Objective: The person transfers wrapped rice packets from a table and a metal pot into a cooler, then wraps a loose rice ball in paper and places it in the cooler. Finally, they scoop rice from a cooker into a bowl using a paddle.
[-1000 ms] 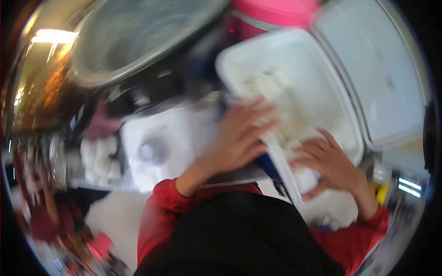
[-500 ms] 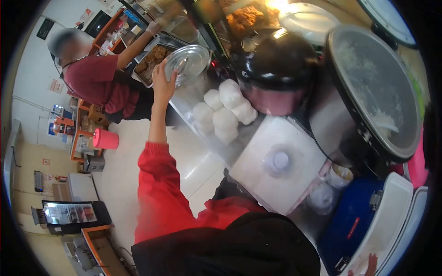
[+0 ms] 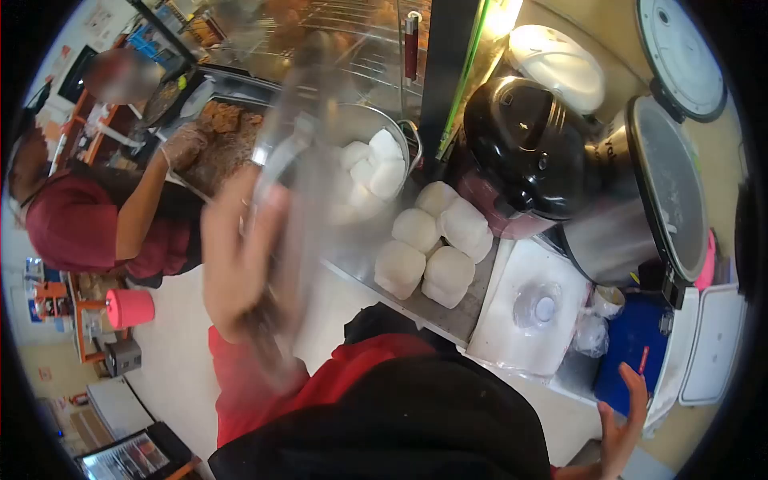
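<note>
My left hand (image 3: 244, 248), smeared by motion, is closed on a clear pot lid (image 3: 310, 204) that is tipped up nearly edge-on. Just behind the lid stands a metal pot (image 3: 416, 148), uncovered, with several white wrapped bundles (image 3: 374, 170) inside it. More white rounded bundles (image 3: 436, 244) sit grouped on the metal counter, to the right of the lid. Low on the right, my right hand (image 3: 620, 432) is raised with its fingers apart and holds nothing. It is nearest to a blue box (image 3: 628, 348).
A black-lidded cooker (image 3: 524, 148) and a large steel rice pot (image 3: 632, 188) stand at the right. A white sheet with a clear dome-like object (image 3: 538, 308) lies in front. At left, a gloved co-worker (image 3: 96, 216) reaches into a tray of browned food (image 3: 220, 152).
My left hand has brought the lid off the pot and nearer to me, tilting it up. My right hand has come further into view. The co-worker's gloved hand now reaches the food tray.
</note>
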Available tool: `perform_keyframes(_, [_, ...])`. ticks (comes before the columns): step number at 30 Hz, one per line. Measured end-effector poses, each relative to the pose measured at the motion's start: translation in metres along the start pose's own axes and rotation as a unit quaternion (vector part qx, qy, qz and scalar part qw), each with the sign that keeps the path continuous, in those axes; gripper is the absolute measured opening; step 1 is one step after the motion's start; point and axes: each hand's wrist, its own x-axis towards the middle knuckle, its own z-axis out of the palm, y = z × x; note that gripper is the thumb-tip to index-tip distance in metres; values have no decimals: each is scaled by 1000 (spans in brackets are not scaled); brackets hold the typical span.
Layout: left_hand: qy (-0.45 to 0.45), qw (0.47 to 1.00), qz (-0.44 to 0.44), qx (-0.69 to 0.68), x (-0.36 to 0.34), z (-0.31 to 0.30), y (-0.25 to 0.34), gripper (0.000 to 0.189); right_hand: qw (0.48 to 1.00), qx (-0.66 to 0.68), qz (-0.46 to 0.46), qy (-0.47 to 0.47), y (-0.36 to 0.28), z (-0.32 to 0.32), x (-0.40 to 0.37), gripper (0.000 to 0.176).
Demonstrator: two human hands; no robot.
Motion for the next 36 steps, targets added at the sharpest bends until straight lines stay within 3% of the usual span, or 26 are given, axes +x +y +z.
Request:
perform_keyframes(1, [-77,996,54,-1,-6,2,-7,20,999,27,30,7,-7,7,-1,48])
perform_keyframes(2, [-182,953,239,19,-2,16,-8,23,996,55,62,15,-12,13,-4,53])
perform_keyframes(3, [-235,939,252,12,-5,49,2,23,997,40,57,17,-16,17,-7,53])
perform_keyframes(4, [-309,894,321,-43,-5,82,5,22,998,24,56,23,-19,19,-9,54])
perform_keyframes(6, [-409,842,336,-98,-26,148,11,19,997,29,69,35,-26,14,-21,51])
perform_keyframes(11, [-468,787,401,-32,-76,265,22,17,976,3,138,167,17,-4,-60,35])
perform_keyframes(15, [-354,861,366,-13,-80,326,34,19,904,39,290,311,126,-26,-94,24])
perform_keyframes(17, [-332,865,373,45,-73,355,26,19,887,79,297,344,191,-39,-114,26])
perform_keyframes(19, [-344,859,357,128,-66,380,13,19,919,39,268,286,242,-52,-121,32])
perform_keyframes(21, [-296,861,393,126,-67,397,-14,21,954,-6,214,209,286,-65,-118,39])
perform_keyframes(23, [-369,852,293,227,-73,394,-7,23,983,-49,137,116,318,-72,-111,47])
perform_keyframes(24, [-386,848,271,242,-76,394,1,24,989,-24,141,24,328,-78,-108,64])
perform_keyframes(26, [-421,837,216,275,-85,389,10,27,992,-36,112,-39,336,-84,-102,74])
perform_keyframes(28, [-401,839,212,300,-89,391,-6,25,988,-81,74,-104,336,-90,-87,87])
perform_keyframes(31, [-363,855,204,309,-97,391,-19,19,973,-100,0,-210,355,-72,-65,85])
perform_keyframes(36, [-302,888,224,264,-107,381,-5,21,982,-57,-97,-153,378,-61,-54,65])
